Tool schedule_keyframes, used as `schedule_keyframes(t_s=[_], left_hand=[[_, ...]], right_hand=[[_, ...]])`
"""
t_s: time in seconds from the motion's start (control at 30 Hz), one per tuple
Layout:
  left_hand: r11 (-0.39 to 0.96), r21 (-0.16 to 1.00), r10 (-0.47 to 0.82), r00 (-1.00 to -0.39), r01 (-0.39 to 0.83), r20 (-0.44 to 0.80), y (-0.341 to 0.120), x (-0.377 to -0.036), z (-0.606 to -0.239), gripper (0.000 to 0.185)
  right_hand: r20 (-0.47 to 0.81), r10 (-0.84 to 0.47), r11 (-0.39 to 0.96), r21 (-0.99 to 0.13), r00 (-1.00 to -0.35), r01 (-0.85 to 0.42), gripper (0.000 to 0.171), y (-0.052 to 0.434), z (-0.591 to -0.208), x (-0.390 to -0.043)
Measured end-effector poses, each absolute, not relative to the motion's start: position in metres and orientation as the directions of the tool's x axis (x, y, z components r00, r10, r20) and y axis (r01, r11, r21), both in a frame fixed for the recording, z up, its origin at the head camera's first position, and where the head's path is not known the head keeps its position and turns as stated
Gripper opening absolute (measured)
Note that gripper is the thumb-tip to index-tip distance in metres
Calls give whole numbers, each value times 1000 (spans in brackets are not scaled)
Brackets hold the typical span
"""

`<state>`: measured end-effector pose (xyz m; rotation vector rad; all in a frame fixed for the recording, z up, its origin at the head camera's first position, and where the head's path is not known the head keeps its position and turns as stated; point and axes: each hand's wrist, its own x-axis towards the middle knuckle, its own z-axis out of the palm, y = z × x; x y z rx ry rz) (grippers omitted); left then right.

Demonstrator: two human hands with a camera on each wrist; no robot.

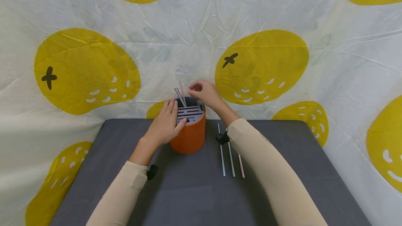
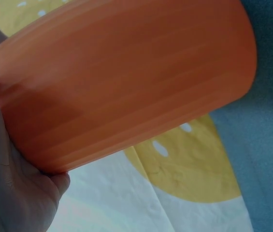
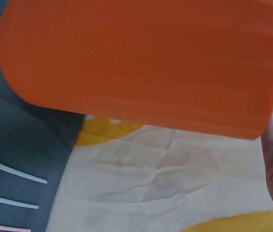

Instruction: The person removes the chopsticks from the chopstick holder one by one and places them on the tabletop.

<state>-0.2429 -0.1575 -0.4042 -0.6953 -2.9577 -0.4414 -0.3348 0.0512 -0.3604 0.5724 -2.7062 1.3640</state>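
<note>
Person wears beige sleeves, slightly creased. Head view: left sleeve (image 1: 117,194) at 7 o'clock, right sleeve (image 1: 273,172) near 5. Small black unit per cuff: left unit (image 1: 152,172) at 3 o'clock, right unit (image 1: 222,138) at 8. Right sleeve has tiny dark print (image 1: 265,138), illegible.

Matt, plastic-looking orange holder (image 1: 189,140)

Orange holder (image 1: 189,137) (pale grey top (image 1: 198,117))

Left fingers (image 1: 170,107) straight, right fingers (image 1: 198,83) loosely bent
</note>
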Motion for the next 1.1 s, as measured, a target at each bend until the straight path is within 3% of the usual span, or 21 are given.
schedule_keyframes(t_s=[0.4,1.1], left_hand=[[857,256,426,-894,447,136,-157,-244,-404,82],[860,256,423,-897,442,128,-158,-242,-404,82]], right_hand=[[148,-280,608,-737,-949,-295,25,30,-358,-342],[257,-230,652,-675,-939,-344,14,16,-367,-338]])
